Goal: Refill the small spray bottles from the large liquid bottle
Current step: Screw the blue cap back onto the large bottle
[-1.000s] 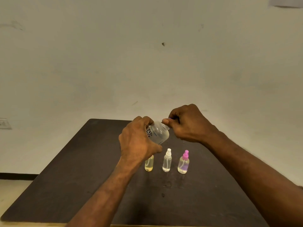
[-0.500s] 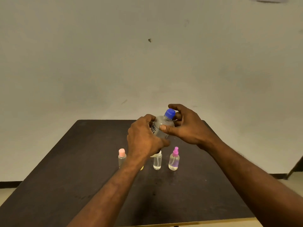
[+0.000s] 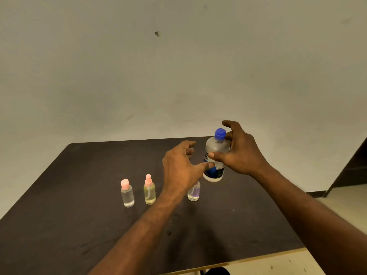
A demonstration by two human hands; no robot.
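**At your right fingertips: one capped refill bottle, three small ones in view**

Against the clear shoulder of the large bottle point(image 3: 215, 155), your right hand point(image 3: 241, 153) has its thumb pressed on the front, just above the dark blue label, while the fingers curve round the far side near the blue cap point(image 3: 220, 133). That counts as a grasp on the bottle. Your left hand point(image 3: 181, 167) is spread and relaxed just beside it, the thumb tip close to the label; whether it touches I cannot tell, and it grips nothing.

The bottle stands upright near the table's point(image 3: 59, 225) far right part, its base on or barely above the top. I judge it a thin plastic bottle, mostly full, so fairly heavy for its size and likely to give under a hard squeeze. Take it round the labelled middle, where the wall is straight and less slick, not by the tapering neck. The cap is on, so nothing can be poured yet.

Count one large bottle. Of small bottles, three show: a clear one with a flat pink cap point(image 3: 127, 194), a yellowish one with a pink spray top point(image 3: 149, 192), and a clear one tinged purple point(image 3: 194, 192), its top hidden behind your left wrist. These look light and easy to tip; steady each by its body when filling. Your forearm may hide more.
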